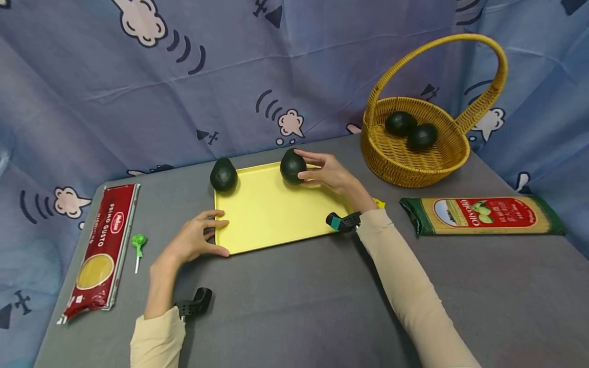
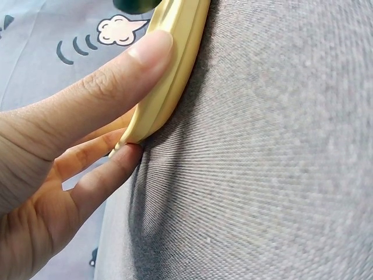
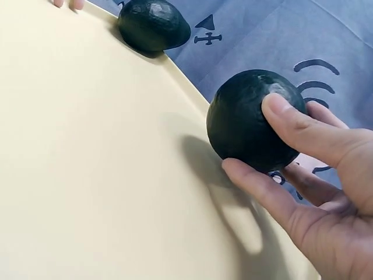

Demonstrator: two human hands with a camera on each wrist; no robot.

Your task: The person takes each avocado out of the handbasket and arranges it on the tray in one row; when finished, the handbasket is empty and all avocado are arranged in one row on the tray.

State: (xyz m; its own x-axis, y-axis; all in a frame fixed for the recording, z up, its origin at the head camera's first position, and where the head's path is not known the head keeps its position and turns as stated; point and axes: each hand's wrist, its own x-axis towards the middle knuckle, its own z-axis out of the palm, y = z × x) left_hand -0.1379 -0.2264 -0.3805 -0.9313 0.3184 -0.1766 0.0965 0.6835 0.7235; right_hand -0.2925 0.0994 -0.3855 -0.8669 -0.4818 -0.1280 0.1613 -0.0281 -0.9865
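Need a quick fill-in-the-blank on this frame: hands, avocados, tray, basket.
1. The right hand grips an ____ at the tray's far edge.
2. The left hand holds the near left corner of the yellow ____.
3. The basket holds ____ avocados.
4. A green ____ lies beside the red pasta pack.

Missing words: avocado; tray; two; lollipop

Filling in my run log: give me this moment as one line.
right hand: grips avocado at tray's far edge | left hand: holds yellow tray corner | basket: two avocados

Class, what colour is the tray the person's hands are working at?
The tray is pale yellow, clearest in the head view.
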